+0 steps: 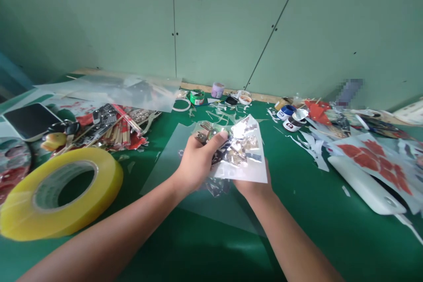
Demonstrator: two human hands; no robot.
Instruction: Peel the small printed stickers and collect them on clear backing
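Observation:
A small white or clear sheet [254, 172] with shiny, dark-and-gold patterned pieces [236, 152] on it is held above the table's middle. My left hand [194, 163] grips patterned film pieces at the sheet's left side, its thumb pressed on top near a green patch. My right hand [254, 188] supports the sheet from below; its fingers are hidden behind it. Under both hands, a larger translucent plastic sheet [224, 211] lies on the green table. More dark patterned film [218, 186] shows beneath my left hand.
A big yellow tape roll [102, 202] is at the left, near a phone [33, 121] and bundled sticks [124, 134]. Film scraps [221, 114] lie behind my hands. Paint jars [292, 123], a white device [366, 185] and a red-painted sheet [376, 158] are at the right.

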